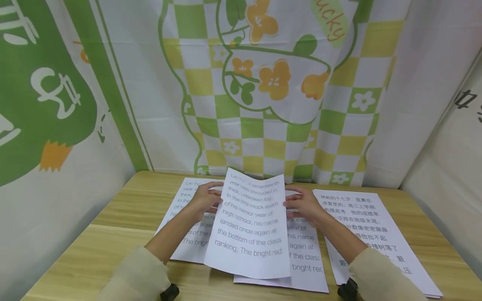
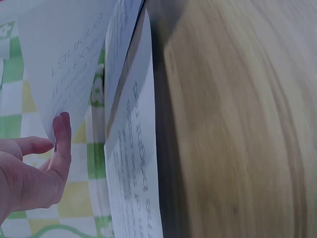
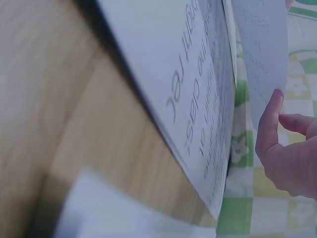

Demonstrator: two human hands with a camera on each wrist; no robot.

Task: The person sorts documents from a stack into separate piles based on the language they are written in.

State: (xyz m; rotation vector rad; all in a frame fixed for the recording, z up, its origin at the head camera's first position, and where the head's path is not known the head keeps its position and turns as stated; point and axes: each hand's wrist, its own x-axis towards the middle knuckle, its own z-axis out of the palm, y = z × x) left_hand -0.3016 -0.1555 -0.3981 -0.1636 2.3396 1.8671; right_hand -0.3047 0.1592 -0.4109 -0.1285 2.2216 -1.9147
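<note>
A single sheet of paper [image 1: 250, 223] printed with English text is held up off the table, its top edge bowed. My left hand [image 1: 205, 200] pinches its left edge between thumb and fingers, as the left wrist view also shows. On the opposite edge, my right hand [image 1: 306, 205] pinches the sheet [image 3: 262, 54] with thumb and fingertips. Below and to the left lies English-printed paper [image 1: 180, 240], partly covered by the raised sheet. A stack of English-printed sheets [image 1: 306, 255] lies under the sheet's right side, also partly hidden.
A stack of sheets with Chinese text [image 1: 380, 221] lies on the right, partly behind my right forearm. Everything rests on a wooden table [image 1: 109, 234]. A patterned green, yellow and white curtain [image 1: 248, 142] hangs at the table's back edge, with printed cloth at both sides.
</note>
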